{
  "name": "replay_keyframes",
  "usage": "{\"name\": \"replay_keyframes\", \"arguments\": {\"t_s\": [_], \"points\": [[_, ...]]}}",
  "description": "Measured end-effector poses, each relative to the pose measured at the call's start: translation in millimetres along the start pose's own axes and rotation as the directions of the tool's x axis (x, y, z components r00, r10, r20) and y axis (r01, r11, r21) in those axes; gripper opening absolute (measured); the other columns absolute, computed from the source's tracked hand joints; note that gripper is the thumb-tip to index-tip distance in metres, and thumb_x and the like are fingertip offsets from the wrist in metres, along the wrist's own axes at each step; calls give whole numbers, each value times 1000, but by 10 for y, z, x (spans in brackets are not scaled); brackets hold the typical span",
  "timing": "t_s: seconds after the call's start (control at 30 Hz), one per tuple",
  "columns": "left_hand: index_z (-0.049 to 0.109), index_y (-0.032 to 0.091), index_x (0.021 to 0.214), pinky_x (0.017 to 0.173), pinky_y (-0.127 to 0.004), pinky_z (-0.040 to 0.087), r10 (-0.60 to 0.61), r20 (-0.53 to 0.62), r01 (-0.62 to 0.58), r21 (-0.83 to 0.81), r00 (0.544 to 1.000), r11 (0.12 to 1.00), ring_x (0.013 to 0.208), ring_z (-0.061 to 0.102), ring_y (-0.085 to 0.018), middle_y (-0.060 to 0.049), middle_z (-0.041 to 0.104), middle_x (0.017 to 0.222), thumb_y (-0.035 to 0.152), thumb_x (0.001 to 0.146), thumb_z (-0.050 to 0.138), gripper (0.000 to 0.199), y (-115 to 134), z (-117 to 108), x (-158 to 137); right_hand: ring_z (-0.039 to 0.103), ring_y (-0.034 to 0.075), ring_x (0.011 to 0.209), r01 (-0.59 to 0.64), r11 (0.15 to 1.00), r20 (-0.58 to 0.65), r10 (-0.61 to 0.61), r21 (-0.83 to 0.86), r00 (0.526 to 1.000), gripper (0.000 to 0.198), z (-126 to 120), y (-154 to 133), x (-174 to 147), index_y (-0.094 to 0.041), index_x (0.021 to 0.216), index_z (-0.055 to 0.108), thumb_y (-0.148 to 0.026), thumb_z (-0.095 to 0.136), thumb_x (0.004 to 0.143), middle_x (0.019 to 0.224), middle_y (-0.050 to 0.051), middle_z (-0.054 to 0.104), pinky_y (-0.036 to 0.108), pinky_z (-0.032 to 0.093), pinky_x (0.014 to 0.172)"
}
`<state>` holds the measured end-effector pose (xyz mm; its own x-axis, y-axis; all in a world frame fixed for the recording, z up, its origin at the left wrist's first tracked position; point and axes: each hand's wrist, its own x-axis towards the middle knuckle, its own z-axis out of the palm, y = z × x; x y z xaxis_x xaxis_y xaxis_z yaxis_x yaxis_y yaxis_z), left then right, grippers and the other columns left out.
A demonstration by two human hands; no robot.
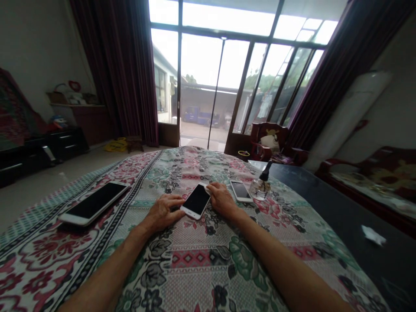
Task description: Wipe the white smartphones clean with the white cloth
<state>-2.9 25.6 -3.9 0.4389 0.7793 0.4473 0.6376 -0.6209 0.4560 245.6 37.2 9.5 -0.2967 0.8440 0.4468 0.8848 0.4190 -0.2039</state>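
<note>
A white smartphone [196, 200] with a dark screen lies face up on the patterned tablecloth between my hands. My left hand [165, 211] holds its left edge, thumb near the lower corner and fingers higher up. At the upper right corner, my right hand [222, 199] is closed with its fingertips against the phone. A small white wad [207, 189], which looks like tissue, shows at those fingertips; most of it is hidden. Just beyond my right hand lies another white phone [241, 191]. Beside that phone stands a clear pump bottle [260, 185] with a black top.
A larger white phone or tablet [95, 203] lies at the left of the tablecloth [195, 277]. Crumpled white tissue [373, 235] rests on the dark tabletop [328, 203] at right. Wooden seats [271, 138], dark curtains [120, 73] and glass doors stand beyond the table.
</note>
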Motion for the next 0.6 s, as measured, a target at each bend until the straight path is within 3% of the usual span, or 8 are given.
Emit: {"name": "replay_keyframes", "arguments": {"t_s": [0.13, 0.3, 0.43, 0.6], "points": [[75, 24, 100, 93, -40, 46, 15, -38, -13, 52, 999, 999, 102, 62, -25, -6, 71, 110, 31, 73, 73, 28, 49, 62, 2, 52, 21, 104, -35, 999, -41, 36, 22, 999, 33, 29, -15, 10, -15, 107, 64, -4, 48, 80, 110, 10, 63, 33, 39, 95], [75, 25, 100, 92, -39, 47, 54, -52, -51, 58, 997, 997, 101, 62, -24, -5, 71, 108, 30, 74, 73, 27, 63, 105, -5, 55, 20, 99, 108, 986, -16, -107, 128, 994, 28, 15, -293, -27, -18, 92, 69, -5, 51, 75, 102, 7, 67, 33, 41, 93], [75, 27, 97, 92, -39, 46, 72, -52, -70, 50, 996, 996, 101, 62, -24, -3, 72, 107, 31, 74, 74, 24, 46, 113, -8, 55, 19, 97, 205, 955, -68, -195, 216, 979, 28, 76, -459, -90, -17, 91, 70, -6, 51, 74, 99, 6, 68, 32, 42, 92], [75, 28, 97, 91, -38, 47, 89, -86, -85, 46, 992, 995, 98, 63, -23, -3, 72, 104, 32, 73, 74, 24, 41, 122, -7, 55, 19, 96, 189, 956, -157, -156, 226, 975, 24, 154, -466, -106, -17, 88, 70, -6, 51, 78, 98, 6, 67, 32, 42, 92]]}}
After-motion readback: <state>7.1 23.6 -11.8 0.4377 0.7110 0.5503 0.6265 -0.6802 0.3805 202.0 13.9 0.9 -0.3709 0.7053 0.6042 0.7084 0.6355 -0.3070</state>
